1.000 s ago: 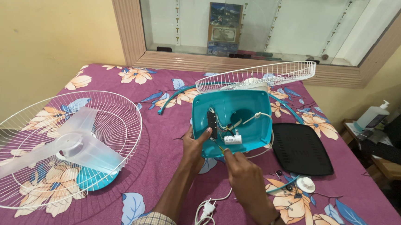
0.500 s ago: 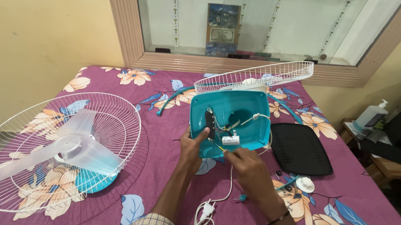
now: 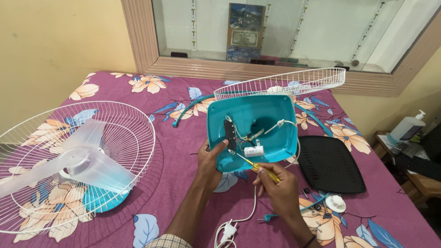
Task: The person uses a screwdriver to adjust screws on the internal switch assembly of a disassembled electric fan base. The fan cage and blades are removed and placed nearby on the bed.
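Base [image 3: 269, 119] of the fan, teal plastic shell, tilted on the bed: light, stiff, I'd grip its rim (wires fragile). Left hand [image 3: 209, 159] grasps its edge; right hand [image 3: 278, 183] pinches a screwdriver [image 3: 258, 167].

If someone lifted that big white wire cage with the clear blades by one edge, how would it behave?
The white wire fan guard looks light for its size, being thin open wire. It would probably flex and sag somewhat. The translucent plastic blades and teal motor housing inside might make it tip off balance.
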Available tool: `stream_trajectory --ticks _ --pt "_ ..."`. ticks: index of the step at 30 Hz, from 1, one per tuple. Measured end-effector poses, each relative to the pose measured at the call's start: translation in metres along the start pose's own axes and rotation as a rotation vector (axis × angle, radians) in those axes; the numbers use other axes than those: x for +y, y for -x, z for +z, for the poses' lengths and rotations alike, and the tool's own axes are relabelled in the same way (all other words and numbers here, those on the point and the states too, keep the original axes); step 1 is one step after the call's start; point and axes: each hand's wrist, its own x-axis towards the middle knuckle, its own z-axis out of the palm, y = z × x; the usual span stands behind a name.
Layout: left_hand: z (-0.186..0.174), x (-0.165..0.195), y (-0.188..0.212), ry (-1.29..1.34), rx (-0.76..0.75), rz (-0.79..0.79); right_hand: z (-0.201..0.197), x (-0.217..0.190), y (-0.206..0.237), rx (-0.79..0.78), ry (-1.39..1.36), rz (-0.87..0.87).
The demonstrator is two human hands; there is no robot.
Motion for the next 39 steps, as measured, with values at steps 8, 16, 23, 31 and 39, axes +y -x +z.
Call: stream_trajectory --ticks 8,16,23,31,39 --pt "0.008 0.000 0.003 -0.077 0.032 -0.030 0.004 -0.004 0.003 0.003 0.078 -0.024" --pt "0.010 0.001 0.005 -0.138 0.054 -0.028 0.006 -0.013 0.006 0.041 0.256 -0.061" --pt "0.009 0.001 0.005 -0.129 0.043 -0.024 0.007 -0.020 0.011 0.044 0.310 -0.119" --pt "0.009 -0.001 0.005 -0.095 0.028 -0.012 0.008 -0.029 0.015 0.072 0.481 -0.238" --pt "0.008 -0.003 0.003 -0.097 0.045 -0.011 0.011 -0.033 0.018 0.055 0.519 -0.391"
